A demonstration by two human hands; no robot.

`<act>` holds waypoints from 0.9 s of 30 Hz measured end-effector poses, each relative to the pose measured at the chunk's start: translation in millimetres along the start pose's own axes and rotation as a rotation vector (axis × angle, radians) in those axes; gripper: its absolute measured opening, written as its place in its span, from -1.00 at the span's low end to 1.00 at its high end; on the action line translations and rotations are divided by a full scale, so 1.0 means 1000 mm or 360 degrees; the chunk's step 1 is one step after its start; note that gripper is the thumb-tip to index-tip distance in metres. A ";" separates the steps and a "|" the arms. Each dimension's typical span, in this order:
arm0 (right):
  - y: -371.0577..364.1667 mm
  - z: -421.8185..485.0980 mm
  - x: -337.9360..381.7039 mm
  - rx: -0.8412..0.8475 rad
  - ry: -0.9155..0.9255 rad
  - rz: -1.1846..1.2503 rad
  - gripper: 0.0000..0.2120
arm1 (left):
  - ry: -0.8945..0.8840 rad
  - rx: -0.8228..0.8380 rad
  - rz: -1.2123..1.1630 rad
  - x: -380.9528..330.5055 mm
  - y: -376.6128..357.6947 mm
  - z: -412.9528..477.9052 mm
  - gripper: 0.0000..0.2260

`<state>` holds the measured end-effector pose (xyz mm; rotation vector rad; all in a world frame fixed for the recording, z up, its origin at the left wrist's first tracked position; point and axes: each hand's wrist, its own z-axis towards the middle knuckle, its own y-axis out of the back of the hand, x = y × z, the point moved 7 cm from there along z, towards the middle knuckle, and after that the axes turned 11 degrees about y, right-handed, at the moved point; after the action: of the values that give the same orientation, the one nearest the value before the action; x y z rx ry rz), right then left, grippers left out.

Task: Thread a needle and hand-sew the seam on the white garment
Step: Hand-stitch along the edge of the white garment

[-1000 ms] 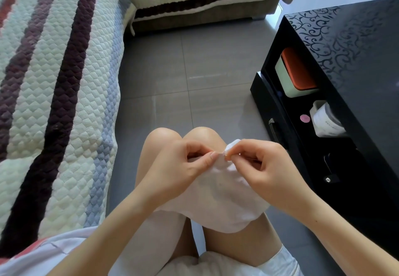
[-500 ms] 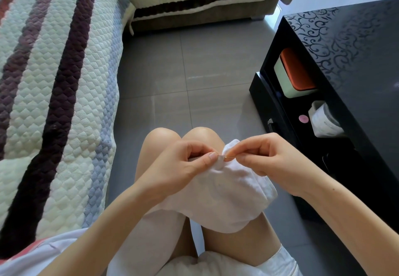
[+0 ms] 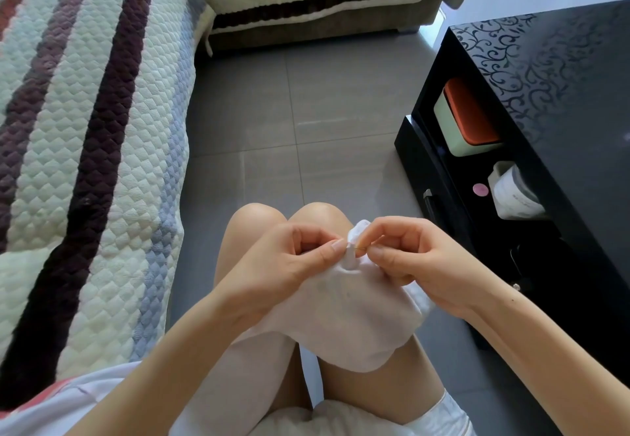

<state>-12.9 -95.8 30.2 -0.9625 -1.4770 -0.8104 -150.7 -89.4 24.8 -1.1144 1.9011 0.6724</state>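
Sewing in progress, threading presumably done (thread too fine to see): white garment (image 3: 341, 309) over knees (image 3: 259, 219), fold pinched by left hand (image 3: 289, 261), needle (image 3: 361, 248) pinched at fold by right hand (image 3: 421, 265), seam likely unfinished.

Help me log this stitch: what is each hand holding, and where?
The left hand pinches the white garment at its bunched top edge; the right hand pinches the needle by its exposed end.

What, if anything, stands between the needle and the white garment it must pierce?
Nothing visible does. The right hand pinches the needle, and its tip meets the raised fold of the garment, which the left hand pinches just beside it.
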 end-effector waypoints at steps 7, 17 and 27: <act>-0.008 0.003 -0.008 0.0004 0.0027 0.0201 -0.89 | 0.0058 -0.0031 -0.0196 0.003 -0.002 0.001 -0.75; 0.002 -0.001 -0.003 -0.0286 0.0217 0.0038 -0.95 | -0.0125 -0.0054 -0.0325 -0.015 -0.001 -0.003 -0.73; 0.006 -0.005 0.010 -0.0409 0.0453 -0.0522 -0.94 | -0.0262 -0.0190 -0.0005 -0.021 0.004 -0.006 -0.85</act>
<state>-5.7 -96.0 40.9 -0.7592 -1.3167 -1.3449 -150.8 -82.7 46.3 -1.1003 1.7378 0.8591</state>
